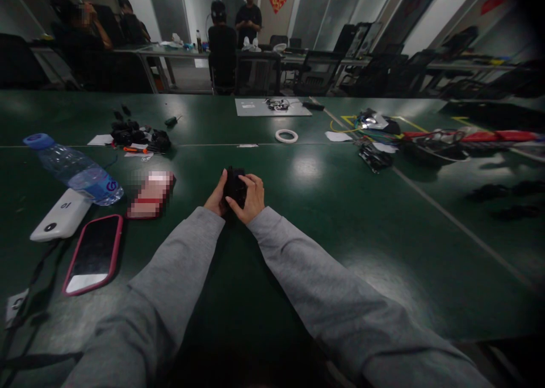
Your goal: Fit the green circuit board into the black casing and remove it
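Fingers of both my hands wrap a small black part [235, 187], just above the green table [323, 218]. Left hand [217, 198] holds one side, right hand [252, 198] the other. I think I'm fitting it; next I must press carefully. Farther off lies a tape ring [286, 136].

You are working at a dark green, glossy table [349, 206]. On it to your left lie a clear plastic water bottle with a blue cap [74, 169], a white power bank [61, 216] and a pink-cased phone [93, 253]. Farther off sit a white tape ring [286, 135], a grey mat [272, 108] and tangled coloured cables [378, 135].
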A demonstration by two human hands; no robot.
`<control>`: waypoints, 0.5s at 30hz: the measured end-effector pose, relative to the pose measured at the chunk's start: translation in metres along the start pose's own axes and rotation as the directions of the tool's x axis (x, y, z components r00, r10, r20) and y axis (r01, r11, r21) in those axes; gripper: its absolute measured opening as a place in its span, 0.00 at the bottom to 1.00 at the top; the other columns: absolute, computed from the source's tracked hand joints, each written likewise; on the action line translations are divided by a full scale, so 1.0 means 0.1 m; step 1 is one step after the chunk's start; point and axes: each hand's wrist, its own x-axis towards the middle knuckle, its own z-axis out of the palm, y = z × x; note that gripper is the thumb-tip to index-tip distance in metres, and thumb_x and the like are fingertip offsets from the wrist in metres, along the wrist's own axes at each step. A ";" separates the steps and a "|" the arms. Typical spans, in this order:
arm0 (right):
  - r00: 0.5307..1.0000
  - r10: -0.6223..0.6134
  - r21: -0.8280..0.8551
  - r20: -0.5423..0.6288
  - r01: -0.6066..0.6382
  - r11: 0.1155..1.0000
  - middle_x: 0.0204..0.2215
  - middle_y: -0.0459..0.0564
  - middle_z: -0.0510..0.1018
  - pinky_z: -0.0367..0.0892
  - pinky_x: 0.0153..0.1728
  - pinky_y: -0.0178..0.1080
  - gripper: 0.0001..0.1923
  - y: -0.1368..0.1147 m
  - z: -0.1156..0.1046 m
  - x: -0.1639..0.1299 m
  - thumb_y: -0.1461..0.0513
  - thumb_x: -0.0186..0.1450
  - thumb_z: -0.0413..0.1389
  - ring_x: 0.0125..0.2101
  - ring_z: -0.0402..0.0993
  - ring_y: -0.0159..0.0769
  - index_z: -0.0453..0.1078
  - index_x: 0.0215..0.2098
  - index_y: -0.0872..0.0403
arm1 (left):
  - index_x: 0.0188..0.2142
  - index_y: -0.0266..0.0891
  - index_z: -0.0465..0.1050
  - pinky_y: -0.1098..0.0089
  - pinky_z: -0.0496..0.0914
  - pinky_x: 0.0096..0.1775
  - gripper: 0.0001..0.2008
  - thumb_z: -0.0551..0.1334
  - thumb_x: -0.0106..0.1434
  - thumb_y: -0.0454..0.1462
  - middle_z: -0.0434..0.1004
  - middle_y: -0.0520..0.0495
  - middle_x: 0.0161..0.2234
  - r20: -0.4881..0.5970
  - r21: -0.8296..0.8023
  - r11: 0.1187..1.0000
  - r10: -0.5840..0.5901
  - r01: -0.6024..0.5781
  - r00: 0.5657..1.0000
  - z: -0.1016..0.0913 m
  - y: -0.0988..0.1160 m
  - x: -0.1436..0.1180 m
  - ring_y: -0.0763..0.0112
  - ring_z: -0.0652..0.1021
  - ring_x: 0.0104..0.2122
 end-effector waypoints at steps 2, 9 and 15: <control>0.999 -0.011 -0.011 -0.035 0.010 1.000 0.54 0.62 0.59 0.61 0.55 0.53 0.34 0.01 0.01 0.00 0.45 0.64 0.50 0.57 0.57 0.48 0.54 0.59 0.56 | 0.53 0.36 0.71 0.54 0.72 0.49 0.38 0.57 0.57 0.63 0.77 0.36 0.44 0.019 -0.043 0.999 -0.024 0.024 1.000 0.01 -0.01 -0.01 0.53 0.76 0.48; 0.988 -0.092 0.033 -0.122 0.097 0.995 0.51 0.62 0.60 0.64 0.52 0.53 0.29 0.05 0.05 0.01 0.48 0.64 0.52 0.55 0.58 0.47 0.53 0.55 0.57 | 0.57 0.35 0.68 0.57 0.70 0.53 0.33 0.56 0.63 0.57 0.77 0.36 0.46 0.012 -0.160 0.984 -0.076 0.077 0.997 0.09 0.03 -0.05 0.57 0.76 0.49; 0.997 -0.058 0.037 -0.048 0.060 0.998 0.51 0.61 0.60 0.64 0.53 0.54 0.28 0.07 0.05 0.02 0.49 0.63 0.53 0.55 0.58 0.48 0.54 0.54 0.55 | 0.57 0.35 0.68 0.60 0.71 0.52 0.30 0.57 0.64 0.54 0.78 0.37 0.43 -0.005 -0.197 0.978 -0.065 0.063 0.998 0.08 0.03 -0.04 0.58 0.78 0.47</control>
